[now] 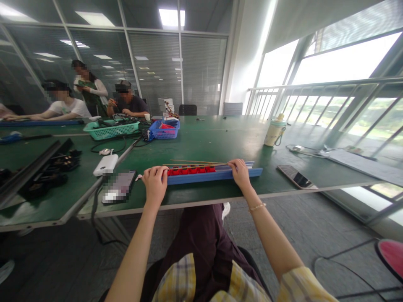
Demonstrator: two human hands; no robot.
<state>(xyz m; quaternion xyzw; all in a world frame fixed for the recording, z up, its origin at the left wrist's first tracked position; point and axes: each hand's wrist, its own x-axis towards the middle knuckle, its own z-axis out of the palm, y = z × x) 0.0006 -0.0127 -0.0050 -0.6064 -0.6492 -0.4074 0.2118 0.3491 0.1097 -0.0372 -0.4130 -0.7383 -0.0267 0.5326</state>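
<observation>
A long blue channel rail [214,175] lies on the table in front of me, with a row of red blocks [192,169] in its left and middle part. Thin yellow wires [198,161] run lengthwise above the blocks. At the rail's left end, my left hand [154,182] is closed, its fingertips pinching by the wire ends. Toward the right end, my right hand [240,173] pinches the wires between thumb and fingers, just over the rail. The exact grip of the left fingertips is partly hidden by the hand.
Left of the rail are a phone [119,186], a white power bank [105,165] and black parts [50,172]. A green basket [111,132] and blue basket [164,132] stand behind. To the right are another phone [296,176] and a bottle [274,133]. Several people sit or stand far left.
</observation>
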